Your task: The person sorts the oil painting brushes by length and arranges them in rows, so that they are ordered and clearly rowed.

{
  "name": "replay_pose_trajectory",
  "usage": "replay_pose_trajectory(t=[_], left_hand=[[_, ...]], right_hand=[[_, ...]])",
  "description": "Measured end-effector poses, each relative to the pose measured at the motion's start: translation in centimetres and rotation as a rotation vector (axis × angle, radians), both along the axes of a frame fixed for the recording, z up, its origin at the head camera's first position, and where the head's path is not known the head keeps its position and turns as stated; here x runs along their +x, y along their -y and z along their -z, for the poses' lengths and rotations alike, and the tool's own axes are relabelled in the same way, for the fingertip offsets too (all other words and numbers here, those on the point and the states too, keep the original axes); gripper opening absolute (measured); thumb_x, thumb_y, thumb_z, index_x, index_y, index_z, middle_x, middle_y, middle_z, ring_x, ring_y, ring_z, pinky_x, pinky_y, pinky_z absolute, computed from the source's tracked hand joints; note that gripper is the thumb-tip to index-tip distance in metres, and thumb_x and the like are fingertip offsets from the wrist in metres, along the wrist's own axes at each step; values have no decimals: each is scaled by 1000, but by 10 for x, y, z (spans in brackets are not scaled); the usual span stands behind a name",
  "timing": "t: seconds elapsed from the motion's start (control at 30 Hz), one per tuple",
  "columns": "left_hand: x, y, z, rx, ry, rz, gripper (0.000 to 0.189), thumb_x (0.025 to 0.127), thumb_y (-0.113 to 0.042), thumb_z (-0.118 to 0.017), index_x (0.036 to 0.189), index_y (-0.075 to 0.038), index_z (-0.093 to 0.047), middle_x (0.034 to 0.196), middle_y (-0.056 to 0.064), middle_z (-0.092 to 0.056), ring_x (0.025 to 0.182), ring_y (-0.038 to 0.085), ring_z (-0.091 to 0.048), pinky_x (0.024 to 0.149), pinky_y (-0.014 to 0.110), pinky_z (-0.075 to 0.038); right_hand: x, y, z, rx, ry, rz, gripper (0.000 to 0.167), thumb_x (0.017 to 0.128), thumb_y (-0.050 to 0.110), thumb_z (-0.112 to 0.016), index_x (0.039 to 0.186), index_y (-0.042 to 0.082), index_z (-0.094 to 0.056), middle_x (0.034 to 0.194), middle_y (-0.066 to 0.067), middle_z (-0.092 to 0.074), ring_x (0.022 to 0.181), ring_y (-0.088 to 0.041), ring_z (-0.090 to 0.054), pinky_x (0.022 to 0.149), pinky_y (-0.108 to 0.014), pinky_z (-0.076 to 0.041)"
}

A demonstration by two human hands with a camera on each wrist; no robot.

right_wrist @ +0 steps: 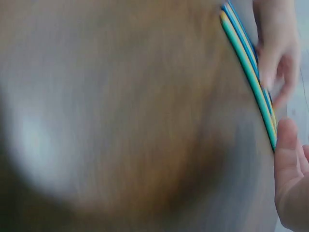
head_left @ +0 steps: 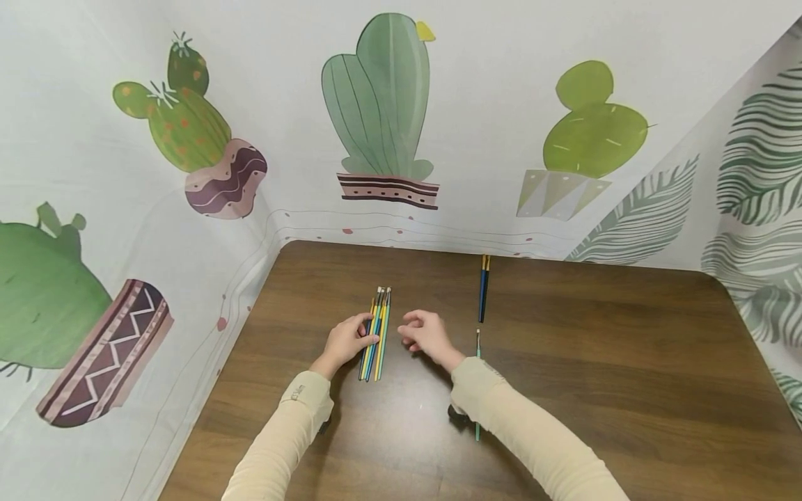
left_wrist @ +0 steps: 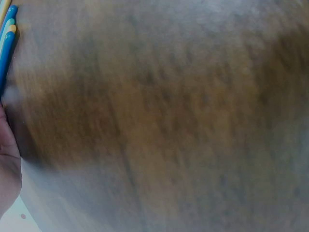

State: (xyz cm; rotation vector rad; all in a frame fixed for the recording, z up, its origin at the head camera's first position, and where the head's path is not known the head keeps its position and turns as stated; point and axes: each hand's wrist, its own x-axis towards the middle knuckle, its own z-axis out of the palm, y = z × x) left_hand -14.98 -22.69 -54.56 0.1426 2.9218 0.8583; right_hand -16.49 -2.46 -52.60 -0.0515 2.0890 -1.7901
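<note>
A bundle of several paintbrushes [head_left: 379, 327] with blue, yellow and teal handles lies on the brown wooden table, bristles toward the far edge. My left hand [head_left: 347, 341] grips the bundle at its middle, thumb across the top and fingers at the left side. The right wrist view shows the same handles [right_wrist: 248, 67] beside the left hand [right_wrist: 280, 53]. Just right of the bundle, my right hand [head_left: 429, 334] hovers with loosely bent fingers and holds nothing. In the left wrist view, only handle ends [left_wrist: 7, 53] and part of the left hand [left_wrist: 8, 169] show.
Two dark-handled paintbrushes [head_left: 484, 289] lie near the table's far edge. A single teal paintbrush [head_left: 478, 344] lies nearer, partly hidden under the right sleeve [head_left: 532, 424]. A cactus-print cloth [head_left: 489, 125] hangs behind the table [head_left: 626, 362] and along its left side.
</note>
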Motion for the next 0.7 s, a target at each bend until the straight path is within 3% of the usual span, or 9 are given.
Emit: replay_pose_trajectory(t=[0.3, 0.7], left_hand=[[0, 1, 1, 5, -21, 10, 47, 75, -33, -68, 116, -14, -55, 71, -3, -49, 59, 8, -42, 58, 24, -35], [0, 1, 0, -10, -31, 12, 47, 74, -32, -69, 114, -12, -55, 71, -3, -50, 59, 7, -43, 58, 25, -35]], right_hand=[[21, 28, 11, 46, 26, -67, 35, 78, 8, -65, 108, -4, -53, 77, -11, -61, 55, -14, -60, 43, -29, -48], [25, 44, 16, 197, -75, -36, 38, 76, 10, -67, 108, -5, -53, 64, -6, -57, 40, -10, -52, 38, -22, -42]])
